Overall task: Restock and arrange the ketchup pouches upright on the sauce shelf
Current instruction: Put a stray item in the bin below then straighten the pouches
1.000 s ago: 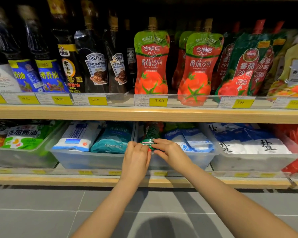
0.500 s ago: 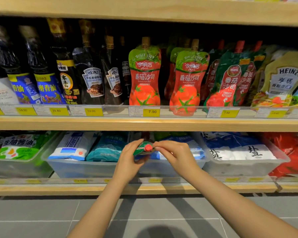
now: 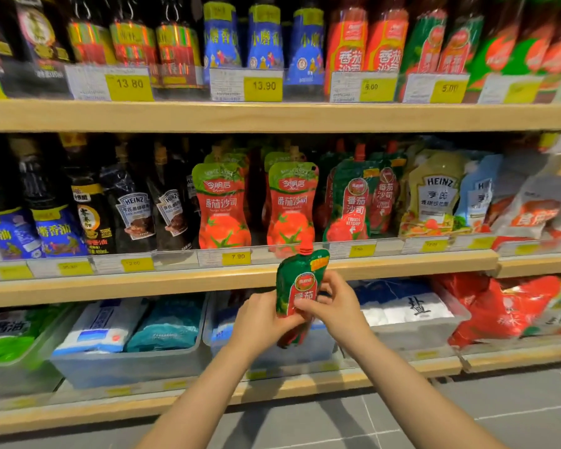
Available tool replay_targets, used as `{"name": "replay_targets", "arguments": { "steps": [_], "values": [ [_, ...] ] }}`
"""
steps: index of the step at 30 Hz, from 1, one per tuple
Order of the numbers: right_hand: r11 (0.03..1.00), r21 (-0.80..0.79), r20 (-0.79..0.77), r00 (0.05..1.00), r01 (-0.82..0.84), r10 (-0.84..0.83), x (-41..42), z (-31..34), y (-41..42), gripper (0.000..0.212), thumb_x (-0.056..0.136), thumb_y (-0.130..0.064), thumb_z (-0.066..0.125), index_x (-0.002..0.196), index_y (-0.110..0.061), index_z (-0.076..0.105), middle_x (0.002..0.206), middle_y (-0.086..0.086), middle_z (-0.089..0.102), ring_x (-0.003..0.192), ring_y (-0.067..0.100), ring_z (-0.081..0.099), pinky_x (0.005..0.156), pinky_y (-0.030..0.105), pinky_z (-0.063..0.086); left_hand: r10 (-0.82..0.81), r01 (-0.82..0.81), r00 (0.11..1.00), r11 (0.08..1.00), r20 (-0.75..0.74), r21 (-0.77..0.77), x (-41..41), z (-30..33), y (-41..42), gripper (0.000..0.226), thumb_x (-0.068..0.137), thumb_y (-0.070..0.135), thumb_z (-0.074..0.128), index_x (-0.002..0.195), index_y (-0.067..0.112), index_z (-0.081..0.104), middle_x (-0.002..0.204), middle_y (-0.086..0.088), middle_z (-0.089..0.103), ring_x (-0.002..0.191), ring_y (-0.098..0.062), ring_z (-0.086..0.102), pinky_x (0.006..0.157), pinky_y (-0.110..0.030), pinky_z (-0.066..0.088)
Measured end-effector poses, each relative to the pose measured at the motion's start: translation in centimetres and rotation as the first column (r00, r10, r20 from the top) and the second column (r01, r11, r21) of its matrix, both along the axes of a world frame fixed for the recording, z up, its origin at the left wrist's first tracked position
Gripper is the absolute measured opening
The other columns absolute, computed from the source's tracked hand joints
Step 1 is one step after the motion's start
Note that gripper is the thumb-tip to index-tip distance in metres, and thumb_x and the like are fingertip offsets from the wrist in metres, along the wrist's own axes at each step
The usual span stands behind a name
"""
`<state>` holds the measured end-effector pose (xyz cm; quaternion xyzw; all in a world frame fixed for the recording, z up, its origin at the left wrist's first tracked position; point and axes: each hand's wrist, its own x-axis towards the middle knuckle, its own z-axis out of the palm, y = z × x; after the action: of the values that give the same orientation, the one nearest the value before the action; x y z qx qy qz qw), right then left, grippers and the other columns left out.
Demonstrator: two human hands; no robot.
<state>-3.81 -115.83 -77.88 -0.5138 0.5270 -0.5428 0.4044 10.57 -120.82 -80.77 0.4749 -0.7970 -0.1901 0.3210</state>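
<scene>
Now green ketchup pouch upright, clasped between left hand, right hand

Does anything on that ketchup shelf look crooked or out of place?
Yes. The dark green pouches lean left instead of standing straight, unlike the upright red pouches beside them. A matching green pouch is off the shelf, held upright in both the left hand and right hand. Nothing looks spilled.

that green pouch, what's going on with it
A person holds the green pouch upright in both hands, left hand and right hand, in front of the sauce shelf. It is not yet shelved. Matching green pouches stand on that shelf, right of the red ones.
</scene>
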Motion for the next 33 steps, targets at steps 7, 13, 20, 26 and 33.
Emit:
{"name": "replay_targets", "arguments": {
  "steps": [7, 13, 20, 26, 33],
  "values": [
    [0.975, -0.141, 0.016, 0.985, 0.174, -0.174, -7.9, 3.0, 1.4, 0.034, 0.071, 0.005, 0.072, 0.096, -0.013, 0.056, 0.094, 0.007, 0.069, 0.083, 0.014, 0.068, 0.070, 0.020, 0.055, -0.133, 0.145, 0.973, 0.988, -0.189, 0.051, -7.2, 3.0, 0.1, 0.057, 0.058, 0.065, 0.071, 0.105, 0.033, 0.062, 0.094, 0.015, 0.069, 0.085, 0.002, 0.062, 0.076, -0.026, 0.055],
    [0.884, -0.385, -0.138, 0.931, 0.265, -0.339, -14.9, 10.3, -0.1, 0.031, 0.074, -0.004, 0.073, 0.093, -0.022, 0.056, 0.095, -0.001, 0.067, 0.091, 0.008, 0.064, 0.078, 0.023, 0.052, -0.036, -0.023, 0.960, 0.978, -0.277, -0.209, -10.3, 7.1, -2.9, 0.059, 0.072, 0.040, 0.074, 0.123, 0.021, 0.051, 0.116, 0.007, 0.053, 0.110, -0.011, 0.049, 0.092, -0.023, 0.037],
    [0.853, -0.410, -0.301, 0.835, 0.324, -0.462, -18.1, 10.5, -4.9, 0.037, 0.079, -0.014, 0.069, 0.113, -0.018, 0.054, 0.112, -0.002, 0.063, 0.107, 0.017, 0.057, 0.089, 0.034, 0.049, 0.105, -0.166, 0.943, 0.971, -0.317, -0.172, -13.8, 8.1, -3.8, 0.079, 0.077, 0.037, 0.071, 0.139, 0.013, 0.028, 0.139, -0.007, 0.035, 0.129, -0.017, 0.027, 0.103, -0.024, 0.021],
    [0.899, -0.162, -0.395, 0.808, 0.406, -0.436, -19.2, 8.6, -8.9, 0.044, 0.076, -0.036, 0.072, 0.099, -0.010, 0.046, 0.100, 0.000, 0.054, 0.090, 0.018, 0.051, 0.067, 0.031, 0.041, 0.163, -0.210, 0.936, 0.970, -0.312, -0.123, -15.6, 7.3, -4.5, 0.090, 0.076, 0.036, 0.072, 0.143, 0.011, 0.017, 0.145, -0.009, 0.026, 0.135, -0.021, 0.021, 0.107, -0.031, 0.024],
    [0.887, -0.138, -0.337, 0.821, 0.441, -0.461, -19.0, 6.9, -9.2, 0.068, 0.073, -0.041, 0.073, 0.124, -0.008, 0.041, 0.121, 0.006, 0.053, 0.105, 0.017, 0.049, 0.079, 0.027, 0.038, 0.291, -0.314, 0.920, 0.948, -0.263, -0.051, -17.1, 7.0, -5.2, 0.091, 0.076, 0.039, 0.071, 0.142, 0.006, 0.017, 0.138, -0.012, 0.035, 0.129, -0.027, 0.034, 0.099, -0.034, 0.037]
  ]
}}
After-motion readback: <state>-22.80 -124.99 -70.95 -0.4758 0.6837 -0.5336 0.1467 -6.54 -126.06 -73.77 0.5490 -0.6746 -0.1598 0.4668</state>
